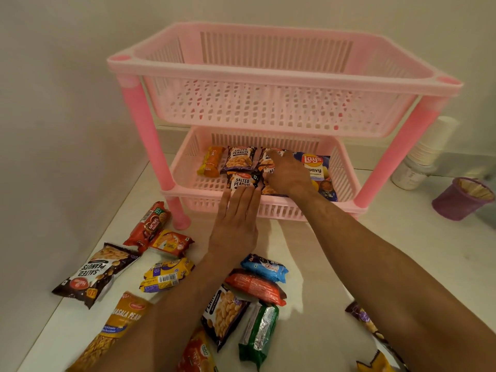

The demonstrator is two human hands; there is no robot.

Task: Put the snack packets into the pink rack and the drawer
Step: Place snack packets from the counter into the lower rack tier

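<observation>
A two-tier pink rack [268,73] stands on the counter against the wall. Its lower basket [185,167] holds an orange packet [210,161], salted-peanut packets [240,158] and a blue Lay's bag [315,167]. My left hand [236,221] lies flat, its straight fingers touching a front peanut packet [241,179] at the basket's rim. My right hand [287,173] reaches into the lower basket, fingers spread and pressing on a peanut packet [268,157] beside the Lay's bag. Several loose packets lie on the counter in front, among them a salted-peanut bag [96,272] and a red biscuit pack [149,226].
A stack of white paper cups [432,140] and a purple cup of wooden sticks [461,197] stand to the right of the rack. The rack's upper basket [268,108] has nothing in it. A wall closes the left side. No drawer is in view.
</observation>
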